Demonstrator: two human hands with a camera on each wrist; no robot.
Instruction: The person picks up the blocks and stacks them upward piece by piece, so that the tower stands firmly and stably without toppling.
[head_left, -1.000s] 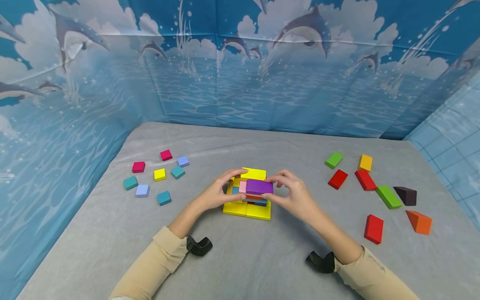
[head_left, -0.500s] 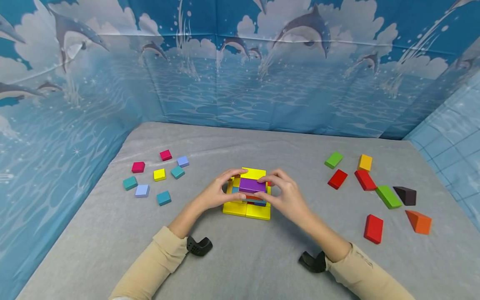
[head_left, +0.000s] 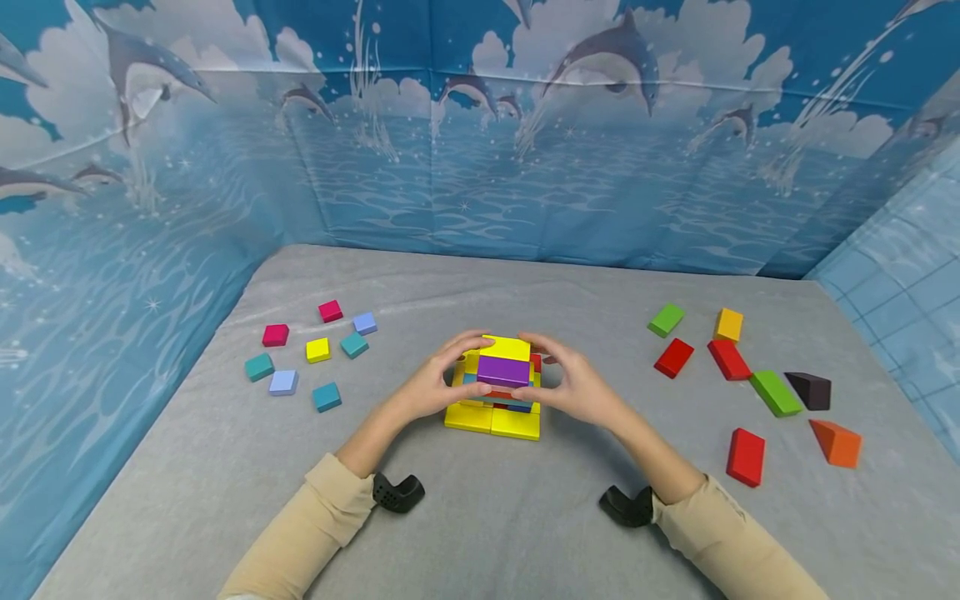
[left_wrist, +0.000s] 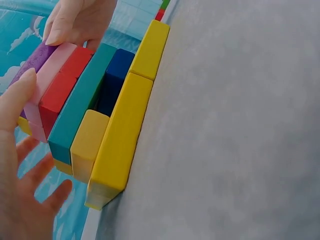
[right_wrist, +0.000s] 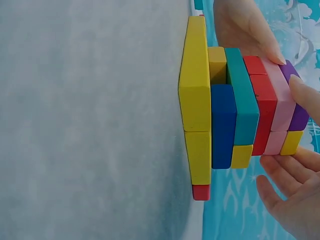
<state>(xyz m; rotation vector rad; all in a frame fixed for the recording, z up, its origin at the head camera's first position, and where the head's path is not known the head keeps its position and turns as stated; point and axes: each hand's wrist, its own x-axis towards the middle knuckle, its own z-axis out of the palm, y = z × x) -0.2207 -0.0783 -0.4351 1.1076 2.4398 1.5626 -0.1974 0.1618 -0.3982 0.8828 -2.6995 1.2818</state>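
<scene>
A layered stack of coloured blocks stands in the middle of the cloth. On top, a purple block (head_left: 503, 370) lies in front of a yellow block (head_left: 506, 347). Beneath come a pink layer (right_wrist: 280, 102), red blocks (right_wrist: 264, 107), a teal block (right_wrist: 244, 105), a blue block (right_wrist: 222, 125) and long yellow base blocks (head_left: 515, 426). My left hand (head_left: 435, 382) holds the upper layers at the left, thumb in front and index finger behind. From the right, my right hand (head_left: 576, 385) does likewise, its thumb against the purple block in the right wrist view.
Small pink-red, yellow, teal and light-blue blocks lie to the left, including a yellow one (head_left: 318, 350). On the right are green, red and yellow blocks, a dark wedge (head_left: 810, 391) and an orange wedge (head_left: 836, 442). A dolphin-print curtain (head_left: 480, 167) hangs behind.
My right hand slid the purple block left over the pink layer, level with the stack. Its fingers then spread from that block to the stack's right end. My left hand stayed in place.
</scene>
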